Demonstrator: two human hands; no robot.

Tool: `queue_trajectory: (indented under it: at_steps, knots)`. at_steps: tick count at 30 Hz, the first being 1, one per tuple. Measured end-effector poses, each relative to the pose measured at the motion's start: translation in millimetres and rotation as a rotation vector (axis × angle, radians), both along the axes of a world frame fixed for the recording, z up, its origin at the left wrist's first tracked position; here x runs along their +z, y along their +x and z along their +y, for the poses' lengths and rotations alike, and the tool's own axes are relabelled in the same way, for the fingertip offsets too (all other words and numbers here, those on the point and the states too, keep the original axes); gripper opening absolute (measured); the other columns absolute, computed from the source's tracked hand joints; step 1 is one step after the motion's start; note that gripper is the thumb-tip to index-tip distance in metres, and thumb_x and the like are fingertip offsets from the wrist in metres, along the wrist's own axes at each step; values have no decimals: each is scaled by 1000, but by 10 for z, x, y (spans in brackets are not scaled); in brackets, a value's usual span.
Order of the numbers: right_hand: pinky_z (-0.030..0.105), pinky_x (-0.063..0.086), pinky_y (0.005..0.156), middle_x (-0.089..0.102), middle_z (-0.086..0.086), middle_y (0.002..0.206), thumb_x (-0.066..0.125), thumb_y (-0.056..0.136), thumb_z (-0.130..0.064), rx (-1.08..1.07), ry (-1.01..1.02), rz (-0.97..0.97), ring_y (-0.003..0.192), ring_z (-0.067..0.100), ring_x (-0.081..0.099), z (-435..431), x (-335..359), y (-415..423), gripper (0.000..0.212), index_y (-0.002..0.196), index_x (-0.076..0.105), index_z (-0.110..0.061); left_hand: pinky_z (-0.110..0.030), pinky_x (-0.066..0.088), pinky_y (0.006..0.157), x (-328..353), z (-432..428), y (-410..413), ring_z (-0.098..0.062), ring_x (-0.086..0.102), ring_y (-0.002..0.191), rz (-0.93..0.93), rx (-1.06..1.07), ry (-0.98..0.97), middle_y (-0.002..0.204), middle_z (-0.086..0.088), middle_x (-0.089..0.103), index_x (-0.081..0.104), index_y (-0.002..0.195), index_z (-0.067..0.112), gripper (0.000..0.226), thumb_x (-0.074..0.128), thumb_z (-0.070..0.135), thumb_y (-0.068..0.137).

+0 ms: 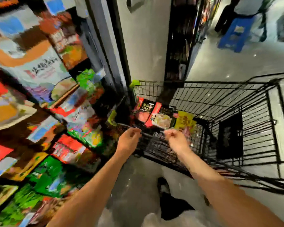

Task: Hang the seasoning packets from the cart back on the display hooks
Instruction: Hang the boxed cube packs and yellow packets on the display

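Several seasoning packets (pixel 156 115), red, black and yellow, lie at the near left end of the black wire cart (pixel 236 102). Both my hands hover just above that end. My left hand (pixel 129 140) has its fingers curled and pinched at the tip of a thin metal display hook (pixel 126 125) that sticks out from the shelf. My right hand (pixel 175 140) is beside it, fingers curled with thumb against fingertips. Blur hides whether it holds anything. The display (pixel 44 112) of hanging packets fills the left side, heavily blurred.
A white pillar (pixel 144 46) with a dark frame stands behind the cart's far left corner. A blue stool (pixel 234 35) sits on the grey floor at the back right. Another dark shelf (pixel 182 38) runs along the aisle beyond the pillar.
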State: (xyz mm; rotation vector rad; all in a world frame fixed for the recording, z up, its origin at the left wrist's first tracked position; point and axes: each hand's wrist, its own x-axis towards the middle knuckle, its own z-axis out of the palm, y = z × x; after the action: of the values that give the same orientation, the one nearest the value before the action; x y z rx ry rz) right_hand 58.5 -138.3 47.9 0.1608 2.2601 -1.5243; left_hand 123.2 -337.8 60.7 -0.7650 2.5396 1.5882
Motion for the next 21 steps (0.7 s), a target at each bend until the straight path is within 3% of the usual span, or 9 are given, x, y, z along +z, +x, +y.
queue_trajectory:
  at_steps: [2, 4, 7, 9, 13, 15, 17, 19, 21]
  knots:
    - [38, 45, 90, 71, 7, 105, 51, 103, -4, -21, 33, -59, 105, 34, 65, 204, -98, -389, 25, 112, 74, -9, -32, 58, 86, -83, 247, -463, -16, 72, 87, -30, -31, 25, 98, 1, 76, 69, 96, 39, 16, 60, 26, 100]
    - [30, 52, 79, 68, 14, 127, 54, 103, -6, -74, 4, -141, 118, 35, 63, 359, -211, -733, 26, 122, 71, -8, -38, 57, 89, -181, 464, -910, -23, 71, 94, -62, -85, 45, 99, -4, 76, 70, 88, 43, 16, 61, 31, 95]
    - [31, 52, 69, 58, 16, 143, 58, 100, -4, -145, -23, -192, 110, 33, 67, 489, -563, -1206, 22, 112, 75, -11, -19, 50, 82, -444, 744, -1550, -21, 67, 98, -127, -189, 23, 113, -9, 74, 76, 110, 19, 19, 60, 17, 100]
    - [29, 49, 70, 67, 8, 134, 59, 97, -10, -173, -12, -247, 100, 23, 66, 528, -872, -1476, 22, 98, 76, -24, -15, 48, 76, -621, 934, -1909, -20, 66, 96, -166, -184, 53, 113, -6, 73, 74, 119, 15, 24, 60, 21, 101]
    - [47, 60, 88, 72, -5, 124, 51, 84, -38, -248, 5, -336, 106, 22, 71, 688, -1755, -1908, 26, 83, 76, -48, -41, 55, 93, -1261, 1249, -2463, -30, 67, 106, -285, -282, 94, 110, -1, 69, 72, 117, 21, 25, 60, 29, 96]
    - [53, 60, 89, 73, -2, 116, 57, 86, -41, -288, -24, -377, 97, 26, 72, 713, -1833, -1966, 22, 94, 75, -32, -50, 56, 93, -1561, 1288, -2585, -37, 66, 109, -330, -287, 90, 115, -9, 71, 71, 120, 23, 31, 56, 35, 94]
    - [46, 59, 90, 73, 8, 112, 61, 96, -24, -338, -91, -395, 96, 23, 70, 758, -1811, -2084, 10, 103, 68, -21, -45, 57, 91, -1831, 1408, -2777, -34, 67, 110, -332, -294, 105, 117, -9, 71, 69, 122, 20, 30, 57, 32, 98]
    - [33, 61, 72, 75, 17, 108, 54, 103, -9, -376, -151, -427, 79, 18, 73, 796, -1898, -2242, 18, 109, 70, -15, -27, 54, 82, -2028, 1508, -2960, -21, 67, 105, -360, -277, 164, 114, -1, 70, 67, 122, 16, 23, 55, 23, 104]
    - [21, 57, 53, 76, 9, 89, 50, 107, -9, -384, -138, -472, 58, 9, 72, 847, -2121, -2377, 21, 109, 70, -13, -25, 50, 86, -2282, 1573, -3113, -15, 62, 102, -365, -274, 162, 111, 4, 66, 66, 124, 17, 23, 52, 20, 106]
